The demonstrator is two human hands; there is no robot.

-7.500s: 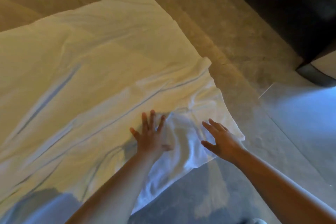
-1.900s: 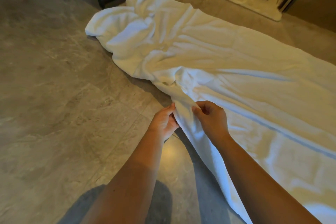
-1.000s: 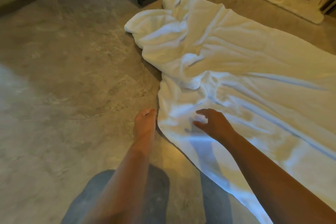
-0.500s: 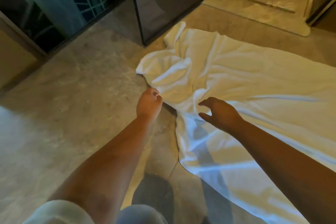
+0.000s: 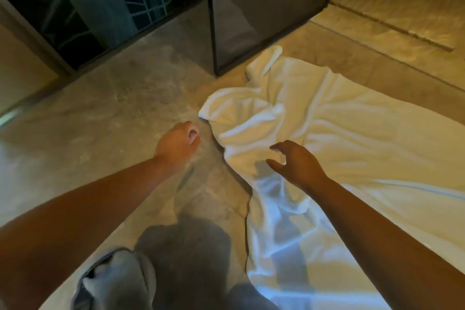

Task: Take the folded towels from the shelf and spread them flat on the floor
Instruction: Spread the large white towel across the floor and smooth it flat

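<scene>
Ahead, the towel (image 5: 352, 133) lies on the floor (image 5: 113, 113) running off to my right, its bunched corner between my loosely curled left hand (image 5: 177, 145) and open, empty, nearer right hand (image 5: 294, 162).

A large white terry towel (image 5: 352, 138) lies bunched at its far corner on the grey stone floor (image 5: 105, 113). The left hand (image 5: 177, 145) curls loosely beside it; the right hand (image 5: 297, 161) hovers with fingers spread above it.
</scene>
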